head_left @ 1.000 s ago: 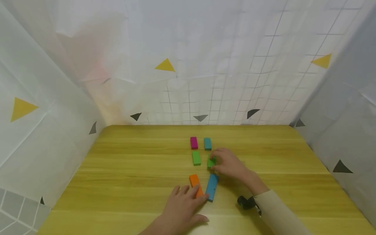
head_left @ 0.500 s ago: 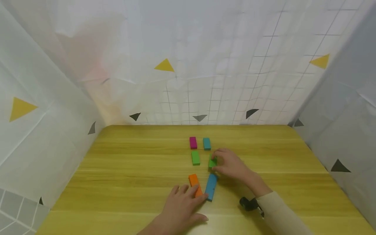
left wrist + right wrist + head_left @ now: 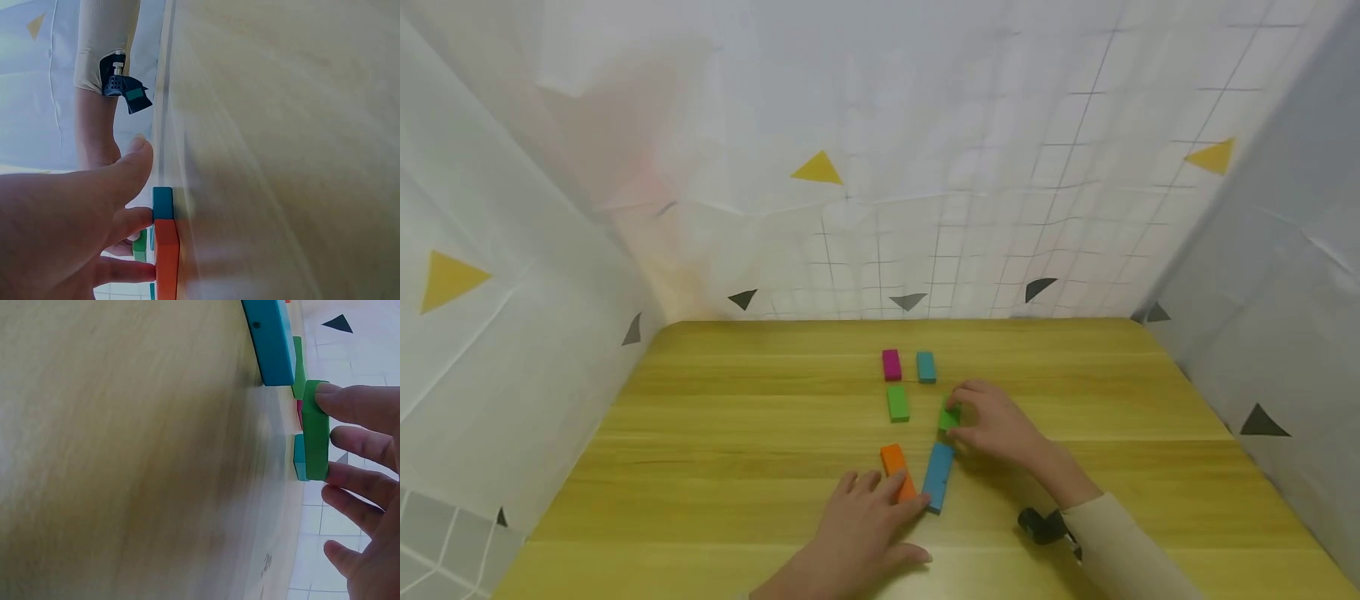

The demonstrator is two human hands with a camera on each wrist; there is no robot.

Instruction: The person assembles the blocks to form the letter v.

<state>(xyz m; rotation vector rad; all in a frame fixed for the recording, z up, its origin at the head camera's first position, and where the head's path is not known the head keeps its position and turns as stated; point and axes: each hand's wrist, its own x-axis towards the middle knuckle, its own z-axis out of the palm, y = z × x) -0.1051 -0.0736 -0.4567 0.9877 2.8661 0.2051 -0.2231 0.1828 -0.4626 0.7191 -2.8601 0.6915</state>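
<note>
My left hand (image 3: 861,529) lies low over the table, fingers spread and fairly straight. One fingertip touches the orange block (image 3: 892,457) and another the near end of the long blue block (image 3: 940,471). With thumb and fingers, my right hand (image 3: 996,427) pinches a small green block (image 3: 316,431) by its two ends, just beyond the blue block's far end. A second green block (image 3: 898,404) lies to the left of the held one. In the left wrist view, the orange block (image 3: 167,259) shows under the fingers, with the blue block (image 3: 163,203) beside it.
Farther back on the wooden table (image 3: 737,417) lie a magenta block (image 3: 891,365) and a short teal block (image 3: 926,367), side by side. White sheeting (image 3: 700,250) with triangles stands around the table. A black wrist device (image 3: 1041,527) hangs by the right sleeve.
My right hand has slid the green block a little to the right, widening its gap from the other green block. My left hand stays on the orange and blue blocks.
</note>
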